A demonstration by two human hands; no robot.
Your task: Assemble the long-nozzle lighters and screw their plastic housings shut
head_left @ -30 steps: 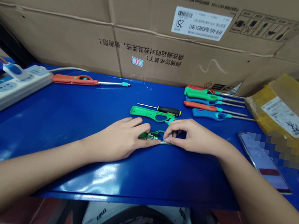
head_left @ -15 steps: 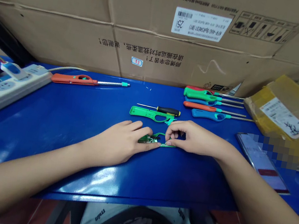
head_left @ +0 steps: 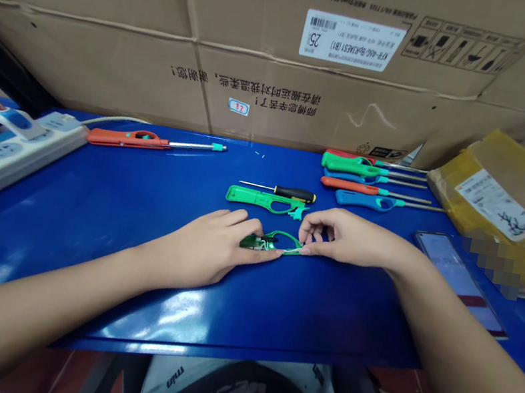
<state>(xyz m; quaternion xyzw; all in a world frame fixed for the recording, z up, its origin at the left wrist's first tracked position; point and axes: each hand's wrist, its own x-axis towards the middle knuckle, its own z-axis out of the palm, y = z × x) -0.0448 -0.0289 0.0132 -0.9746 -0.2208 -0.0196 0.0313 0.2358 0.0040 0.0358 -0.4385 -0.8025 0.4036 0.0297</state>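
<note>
A green lighter handle half [head_left: 292,237] with inner parts and thin pale wires lies on the blue table. My left hand [head_left: 213,245] is closed around its rear end, thumb and fingertips pressing on the inner parts. At the front end of that half, the fingertips of my right hand [head_left: 337,235] are pinched together; what lies between them is too small to make out. Just beyond is the matching green half-shell [head_left: 248,196], inner side up, with a teal plastic piece [head_left: 297,213] by its front end. A black-and-yellow screwdriver [head_left: 296,194] lies directly behind it.
An orange long-neck lighter [head_left: 127,139] lies at the left near a white power strip [head_left: 11,149]. Several coloured lighters [head_left: 353,186] lie at the back right, beside a yellow-taped box [head_left: 514,207]. A phone [head_left: 461,279] rests by my right forearm. A large carton [head_left: 263,75] walls off the back.
My right hand has shifted slightly to the right along the green handle half, and its front loop shows more. My left hand keeps its grip. The view has moved a little.
</note>
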